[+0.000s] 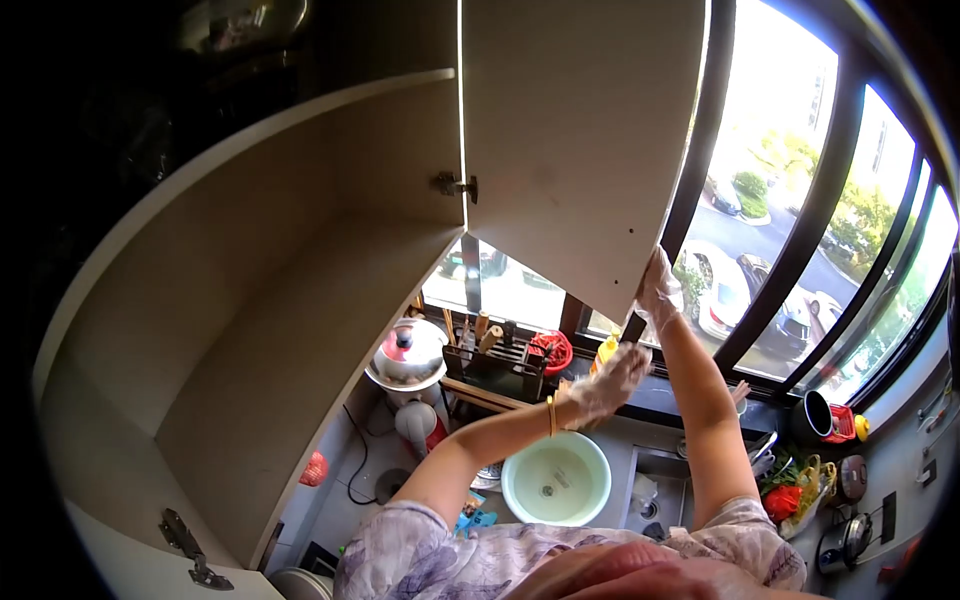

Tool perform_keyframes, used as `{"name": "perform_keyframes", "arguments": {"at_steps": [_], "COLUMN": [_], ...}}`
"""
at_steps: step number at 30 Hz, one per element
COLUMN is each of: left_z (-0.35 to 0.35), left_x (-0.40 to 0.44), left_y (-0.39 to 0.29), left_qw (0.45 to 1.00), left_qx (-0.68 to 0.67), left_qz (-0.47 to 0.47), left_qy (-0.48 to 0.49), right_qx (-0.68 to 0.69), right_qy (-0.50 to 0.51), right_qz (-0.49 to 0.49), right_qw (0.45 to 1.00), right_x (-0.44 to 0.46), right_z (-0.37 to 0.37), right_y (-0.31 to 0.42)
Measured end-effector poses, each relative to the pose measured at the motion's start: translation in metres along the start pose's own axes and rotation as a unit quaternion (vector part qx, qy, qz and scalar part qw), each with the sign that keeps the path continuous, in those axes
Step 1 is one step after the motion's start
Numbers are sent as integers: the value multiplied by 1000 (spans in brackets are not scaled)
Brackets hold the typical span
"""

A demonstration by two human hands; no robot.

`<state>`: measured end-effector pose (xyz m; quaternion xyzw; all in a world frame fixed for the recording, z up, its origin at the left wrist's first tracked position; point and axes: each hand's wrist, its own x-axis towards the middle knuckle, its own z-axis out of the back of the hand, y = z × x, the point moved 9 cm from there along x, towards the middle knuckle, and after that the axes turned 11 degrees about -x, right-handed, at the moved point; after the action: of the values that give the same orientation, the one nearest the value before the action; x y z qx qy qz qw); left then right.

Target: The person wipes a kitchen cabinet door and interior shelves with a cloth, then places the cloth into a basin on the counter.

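Note:
A beige cabinet door (575,130) hangs open on its hinge in front of me. My right hand (660,287), in a clear plastic glove, is raised to the door's outer edge and grips it near the lower corner. The fingertips are partly hidden there. Lower down, my left hand (608,386) wears a similar glove, with a yellow bracelet (552,415) at the wrist. It reaches below the door's corner with its fingers extended, and I see nothing held in it. Beneath it, a pale green basin (557,480) contains clear liquid.
The cabinet's shelf space (300,330) is on the left. A sink (665,490) adjoins the basin. Along the window stand a lidded pot (408,348), a knife rack (495,362) and a red basket (550,352). Bags of produce (800,495) lie at right.

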<state>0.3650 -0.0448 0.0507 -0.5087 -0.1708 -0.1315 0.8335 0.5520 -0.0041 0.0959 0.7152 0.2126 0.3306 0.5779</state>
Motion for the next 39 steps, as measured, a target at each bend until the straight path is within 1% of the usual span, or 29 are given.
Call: {"name": "perform_keyframes", "arguments": {"at_steps": [2,3,5,6,7,8,9,10,12,13,17,19,20,21,22,23,25,26,27,28,29,30,31,32,33,34,35,36,39], "left_z": [-7,-11,4,5,22,24,31,37,41,38,44,46,46,45,44,44,50,48,48,36,23,33,51,51,49,51,50,46,42], "left_x": [-28,-48,-78,-99,-109,-135,-149,-163,-185,-198,-233,-244,-248,-252,-257,-263,-258,-245,-244,-248,-270,-273,-267,-265,-266,-272,-283,-297,-320], "left_y": [-1,17,24,17,43,62,58,59,97,133,144,141,142,141,139,138,103,17,17,54,82,90,72,50,41,57,71,90,109], "left_qw": [998,967,989,979,993,933,912,888,905,896,895,898,900,904,912,920,992,977,988,945,706,758,941,990,984,983,926,888,858], "left_qx": [-49,-143,-33,171,10,-151,-150,-148,-124,-172,-196,-201,-211,-215,-213,-212,2,186,133,-259,-574,-518,-227,9,127,-59,-242,-348,-331], "left_qz": [31,210,144,-112,105,314,364,412,378,379,368,357,348,335,316,295,90,-77,-20,186,349,315,184,55,-28,83,174,181,299], "left_qy": [-18,8,15,-1,-46,-91,-115,-139,-152,-152,-159,-160,-159,-157,-153,-148,-93,-66,-77,-69,-225,-242,-170,-131,-118,-155,-230,-241,-254], "right_qx": [4,-14,-95,-218,-336,-485,-616,-641,-626,-735,-506,-390,-437,-334,-431,-492,-622,-661,-674,-738,-527,-406,-307,-216,-129,-80,-5,62,248], "right_qy": [-76,-91,-137,-189,-239,-272,-308,-290,-286,-213,-159,-170,-155,-143,-127,-151,-314,-146,0,24,149,223,283,324,348,352,327,292,301], "right_qz": [31,54,97,77,56,45,24,59,35,57,-26,-84,-64,-85,-23,152,457,337,176,294,197,129,44,-43,-125,-238,-342,-448,-427], "right_qw": [997,994,981,954,909,830,725,708,724,641,847,901,883,928,893,844,553,655,717,607,813,877,908,920,920,902,881,843,816], "right_x": [0,1,21,21,21,36,49,66,76,99,24,59,65,70,62,70,55,23,-31,-68,-119,-153,-190,-224,-256,-289,-308,-333,-362], "right_z": [0,3,34,45,54,70,84,86,86,82,42,71,73,76,69,61,43,7,-32,-69,-100,-124,-146,-165,-183,-200,-214,-228,-264], "right_y": [25,33,32,35,43,40,38,32,32,18,71,27,25,10,21,12,-29,-36,-42,-84,-85,-117,-164,-204,-241,-246,-258,-273,-285]}}
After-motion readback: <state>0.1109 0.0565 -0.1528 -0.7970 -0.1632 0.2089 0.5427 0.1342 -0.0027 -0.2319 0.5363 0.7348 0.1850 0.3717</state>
